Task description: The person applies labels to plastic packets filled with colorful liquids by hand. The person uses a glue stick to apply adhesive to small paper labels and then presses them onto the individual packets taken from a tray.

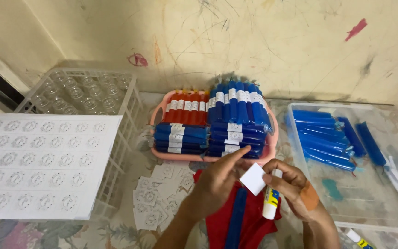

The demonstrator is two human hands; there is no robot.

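Observation:
My left hand pinches a small white square label by its edge, index finger stretched out above it. My right hand grips a white glue stick with a blue and yellow wrapper, its tip against the label. Under both hands a blue tube lies on a red cloth. Just beyond them a pink basket holds stacked blue and red tubes with white labels.
A clear plastic bin at right holds several unlabelled blue tubes. A white crate of small glass bottles stands at left, a printed label sheet lying across it. Cut labels are scattered on the patterned cloth. Another glue stick lies at bottom right.

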